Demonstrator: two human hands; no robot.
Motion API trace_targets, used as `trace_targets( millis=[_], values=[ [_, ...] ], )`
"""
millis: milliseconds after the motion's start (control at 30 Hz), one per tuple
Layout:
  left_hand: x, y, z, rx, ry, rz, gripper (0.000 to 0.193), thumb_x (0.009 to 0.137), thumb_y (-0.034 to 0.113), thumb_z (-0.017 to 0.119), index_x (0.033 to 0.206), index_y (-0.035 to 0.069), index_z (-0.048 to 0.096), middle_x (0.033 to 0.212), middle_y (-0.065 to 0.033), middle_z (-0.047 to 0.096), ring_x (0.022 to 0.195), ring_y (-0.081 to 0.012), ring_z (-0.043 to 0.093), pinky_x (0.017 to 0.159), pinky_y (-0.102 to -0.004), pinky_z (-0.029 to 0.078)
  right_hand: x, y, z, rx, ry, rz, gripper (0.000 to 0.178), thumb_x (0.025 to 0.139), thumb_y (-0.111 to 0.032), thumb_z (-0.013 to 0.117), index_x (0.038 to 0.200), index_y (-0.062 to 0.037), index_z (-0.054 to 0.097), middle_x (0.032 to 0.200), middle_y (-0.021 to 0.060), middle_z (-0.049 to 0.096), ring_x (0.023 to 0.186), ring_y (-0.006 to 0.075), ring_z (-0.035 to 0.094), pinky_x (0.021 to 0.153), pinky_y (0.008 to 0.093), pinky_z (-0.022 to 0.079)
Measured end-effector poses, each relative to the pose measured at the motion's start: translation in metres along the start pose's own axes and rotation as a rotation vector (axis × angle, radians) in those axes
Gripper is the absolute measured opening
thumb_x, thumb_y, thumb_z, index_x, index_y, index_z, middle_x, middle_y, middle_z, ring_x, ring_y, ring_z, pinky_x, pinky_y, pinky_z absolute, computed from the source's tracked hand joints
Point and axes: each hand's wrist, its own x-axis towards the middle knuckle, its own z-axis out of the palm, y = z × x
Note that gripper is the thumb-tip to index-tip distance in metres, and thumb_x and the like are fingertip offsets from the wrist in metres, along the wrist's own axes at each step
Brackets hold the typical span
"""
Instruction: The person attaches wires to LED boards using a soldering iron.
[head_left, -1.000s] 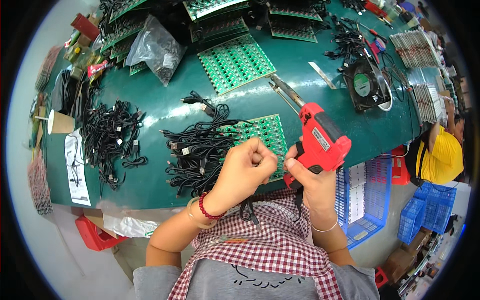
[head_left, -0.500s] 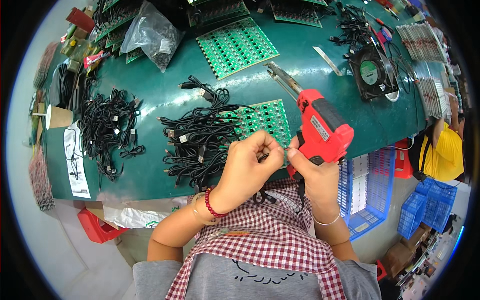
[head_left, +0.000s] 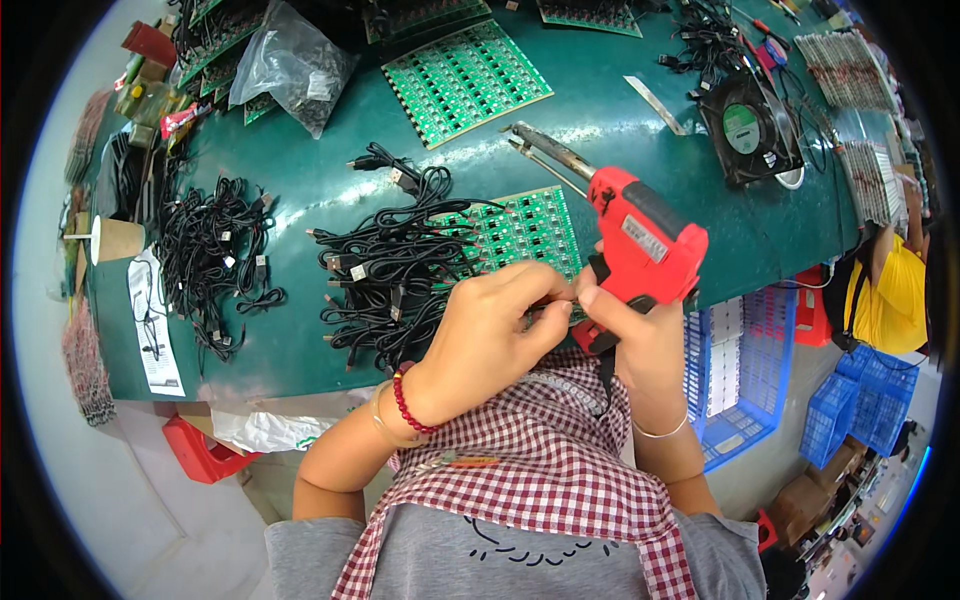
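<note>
My right hand [head_left: 645,345] holds a red soldering gun [head_left: 652,240], its metal tip pointing up and to the left over the table. Beside it, my left hand [head_left: 490,325] is closed in a pinch; whatever lies between its fingertips is too small to make out. The fingertips of both hands meet at the near edge of a green circuit board [head_left: 540,232]. Black USB cables [head_left: 385,270] lie in a bundle left of this board, with their wire ends along its left part.
A second pile of cables [head_left: 215,250] lies farther left, near a paper cup [head_left: 118,240]. Behind are another circuit board panel [head_left: 465,85] and a plastic bag of small parts [head_left: 295,75]. A black fan [head_left: 745,130] stands at the right; a blue crate [head_left: 745,400] is below the table edge.
My hands stay together while the left one turns slightly. A black cable loop seen below them earlier no longer shows. The soldering gun's tip sits slightly farther left in view.
</note>
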Motion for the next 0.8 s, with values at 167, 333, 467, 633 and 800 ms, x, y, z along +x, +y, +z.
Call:
trace_targets(
  millis=[167, 333, 467, 633, 800],
  values=[
    [0.009, 0.0, -0.009, -0.002, -0.012, -0.039, 0.008, 0.078, 0.005, 0.068, 0.081, 0.001, 0.062, 0.073, -0.0085, 0.054, 0.061, -0.0199, 0.056, 0.056, -0.0291, 0.046, 0.003, 0.004, -0.009, 0.288, -0.03, 0.047, 0.037, 0.079, 0.006, 0.063, 0.114, 0.003, 0.05, 0.088, 0.0093, 0.064, 0.082, 0.0189, 0.064, 0.078, 0.0327, 0.05],
    [0.022, -0.02, -0.017, 0.34, 0.048, -0.047, 0.008, 0.077, 0.007, 0.067, 0.076, 0.001, 0.061, 0.073, -0.0089, 0.055, 0.058, -0.0218, 0.057, 0.053, -0.032, 0.045, -0.007, -0.004, -0.022, 0.078, 0.135, -0.077, 0.038, 0.084, 0.001, 0.063, 0.118, 0.0037, 0.047, 0.086, 0.0109, 0.064, 0.081, 0.0194, 0.064, 0.076, 0.0328, 0.051],
    [0.036, -0.034, -0.012, 0.656, 0.095, -0.013, 0.01, 0.076, 0.009, 0.065, 0.073, 0.001, 0.059, 0.084, -0.0061, 0.057, 0.06, -0.0242, 0.06, 0.054, -0.0346, 0.047, -0.022, -0.003, -0.037, -0.159, 0.121, -0.067, 0.039, 0.091, -0.013, 0.06, 0.123, 0.005, 0.046, 0.076, 0.0088, 0.058, 0.065, 0.0156, 0.058, 0.062, 0.0292, 0.049],
    [0.04, -0.044, -0.008, 0.775, 0.077, -0.012, 0.009, 0.076, 0.008, 0.064, 0.074, 0.002, 0.058, 0.092, -0.0048, 0.057, 0.064, -0.0256, 0.062, 0.055, -0.0368, 0.049, -0.042, 0.022, -0.061, -0.288, 0.061, -0.074, 0.038, 0.093, -0.017, 0.059, 0.119, 0.008, 0.047, 0.058, 0.005, 0.05, 0.048, 0.0114, 0.046, 0.049, 0.0269, 0.04],
    [0.041, -0.047, -0.004, 0.811, 0.071, -0.041, 0.007, 0.075, 0.007, 0.063, 0.075, 0.002, 0.058, 0.091, -0.0046, 0.057, 0.064, -0.0257, 0.062, 0.054, -0.0368, 0.049, -0.047, 0.036, -0.069, -0.266, 0.016, -0.005, 0.034, 0.094, -0.017, 0.057, 0.116, 0.007, 0.048, 0.058, 0.0051, 0.05, 0.049, 0.012, 0.046, 0.049, 0.0268, 0.039]
  ],
)
